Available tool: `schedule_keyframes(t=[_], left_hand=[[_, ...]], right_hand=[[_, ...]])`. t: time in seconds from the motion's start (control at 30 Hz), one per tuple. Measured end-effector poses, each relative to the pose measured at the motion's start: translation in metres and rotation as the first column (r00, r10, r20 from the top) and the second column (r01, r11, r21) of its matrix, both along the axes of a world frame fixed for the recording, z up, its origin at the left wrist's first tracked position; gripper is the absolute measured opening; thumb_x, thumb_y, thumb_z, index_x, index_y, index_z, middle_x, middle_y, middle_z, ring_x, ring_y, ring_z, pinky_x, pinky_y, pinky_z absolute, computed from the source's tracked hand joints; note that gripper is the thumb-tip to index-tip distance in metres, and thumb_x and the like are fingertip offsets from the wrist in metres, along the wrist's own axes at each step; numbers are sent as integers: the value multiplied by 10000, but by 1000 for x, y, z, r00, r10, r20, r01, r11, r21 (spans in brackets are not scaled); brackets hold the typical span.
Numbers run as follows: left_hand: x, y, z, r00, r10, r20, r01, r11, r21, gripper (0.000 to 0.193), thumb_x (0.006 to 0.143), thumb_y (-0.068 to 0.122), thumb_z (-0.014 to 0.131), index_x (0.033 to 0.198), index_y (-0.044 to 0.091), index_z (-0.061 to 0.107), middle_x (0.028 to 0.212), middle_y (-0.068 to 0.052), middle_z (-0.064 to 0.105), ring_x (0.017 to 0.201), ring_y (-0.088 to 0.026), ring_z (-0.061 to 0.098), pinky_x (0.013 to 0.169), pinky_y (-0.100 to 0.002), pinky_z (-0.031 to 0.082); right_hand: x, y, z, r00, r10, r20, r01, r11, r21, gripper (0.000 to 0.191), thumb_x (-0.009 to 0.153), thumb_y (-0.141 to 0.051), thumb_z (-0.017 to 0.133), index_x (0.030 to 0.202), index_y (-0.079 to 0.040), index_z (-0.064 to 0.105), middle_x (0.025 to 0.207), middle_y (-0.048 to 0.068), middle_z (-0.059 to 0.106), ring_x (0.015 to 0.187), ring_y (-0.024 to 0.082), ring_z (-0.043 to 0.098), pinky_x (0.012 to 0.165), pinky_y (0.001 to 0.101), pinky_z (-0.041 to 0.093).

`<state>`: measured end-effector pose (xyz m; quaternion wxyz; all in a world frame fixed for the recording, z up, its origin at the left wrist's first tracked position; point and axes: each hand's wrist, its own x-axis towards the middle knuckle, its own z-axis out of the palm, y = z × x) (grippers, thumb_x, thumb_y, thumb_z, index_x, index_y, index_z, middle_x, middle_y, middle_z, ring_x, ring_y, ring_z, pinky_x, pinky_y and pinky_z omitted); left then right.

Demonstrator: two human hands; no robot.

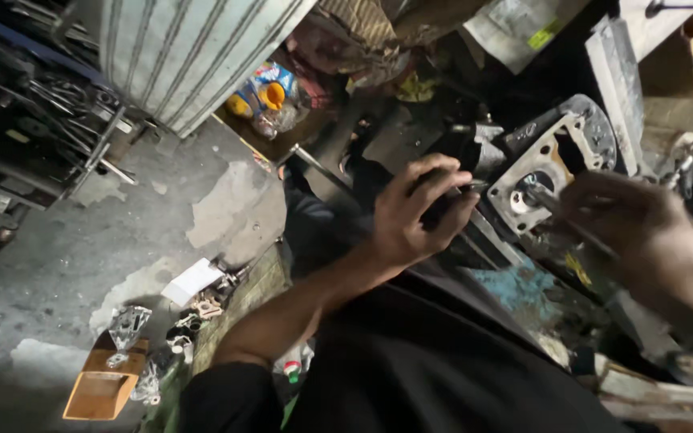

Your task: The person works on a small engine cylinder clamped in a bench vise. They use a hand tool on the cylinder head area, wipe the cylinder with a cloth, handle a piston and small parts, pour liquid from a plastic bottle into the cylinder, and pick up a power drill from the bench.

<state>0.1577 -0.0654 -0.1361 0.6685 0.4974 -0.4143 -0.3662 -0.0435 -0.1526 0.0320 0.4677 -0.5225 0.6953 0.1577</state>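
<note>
At the workbench in the head view, the left hand (419, 210) is curled tight around a dark handle-like object (443, 204), just beside a grey metal engine casting (551, 156) with a round bore in its gasket face. The right hand (659, 244) (blurred) grips a thin metal rod (559, 210) whose tip sits at the bore of the casting. Down on the stained concrete floor (82, 248), well apart from both hands, lie an open cardboard box (102, 389) and small metal parts (202, 305).
</note>
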Motion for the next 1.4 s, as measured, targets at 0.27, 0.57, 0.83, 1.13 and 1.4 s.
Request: schedule_keyframes(t=[0.27, 0.57, 0.83, 1.13, 1.4], left_hand=[[5, -8, 16, 996, 76, 34, -75, 996, -39, 300, 959, 107, 790, 1229, 95, 661, 1236, -80, 655, 1084, -270, 702, 948, -352, 594], [12, 12, 153, 831, -307, 463, 233, 949, 212, 232, 970, 335, 727, 943, 105, 717, 871, -50, 724, 822, -259, 722, 738, -402, 569], [-40, 39, 150, 601, -596, 533, 297, 785, 543, 369, 1026, 370, 567, 881, 82, 747, 749, -131, 708, 687, -348, 715, 648, -477, 549], [9, 65, 84, 731, -628, 269, 553, 775, 307, 368, 1049, 419, 628, 1216, 94, 673, 1184, -132, 669, 1081, -295, 675, 919, -408, 536], [-7, 6, 26, 915, 134, 380, 74, 871, -486, 657, 930, 644, 785, 1311, 139, 608, 1273, -68, 609, 1138, -253, 595, 912, -437, 471]], right_hand=[[-11, 21, -1, 458, -706, 541, 646, 682, 343, 441, 947, -205, 461, 1354, -64, 556, 1166, 188, 682, 886, 232, 697, 715, 381, 574], [-66, -10, 50, 833, 206, 514, 198, 756, -624, 423, 1061, -163, 608, 1442, -50, 461, 1350, 227, 572, 1143, 346, 632, 1016, 561, 532], [-18, -30, 53, 8, 772, -636, -659, -474, -584, 510, 783, -278, 634, 1218, -16, 685, 1245, 162, 676, 1240, 298, 623, 1189, 606, 336], [67, -23, 35, 109, 982, -155, -968, 140, 207, 244, 946, -179, 591, 1106, -11, 665, 901, 89, 699, 681, 180, 703, 605, 368, 616], [42, -24, 5, 159, 959, -234, -811, 261, 523, 717, 783, -257, 674, 1362, 82, 422, 950, 134, 686, 670, 213, 724, 536, 330, 590]])
